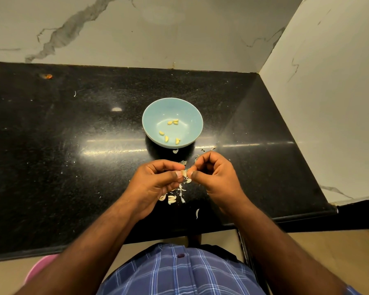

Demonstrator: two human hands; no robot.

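step: garlic clove (184,173) is being peeled, held within the grip above the bench (73,145) | grip: it is being pinched by both left hand (158,180) and right hand (214,173) | next, judged: peeling to be finished, then clove dropped into blue bowl (152,116) just beyond the grip

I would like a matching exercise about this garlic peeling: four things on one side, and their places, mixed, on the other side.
1 bowl
2 yellow peeled cloves
3 clove being peeled
4 white cloves

a pinched between left hand and right hand
b on the counter, under the hands
c inside the bowl
d on the counter, beyond the hands

Pairs: 1-d, 2-c, 3-a, 4-b
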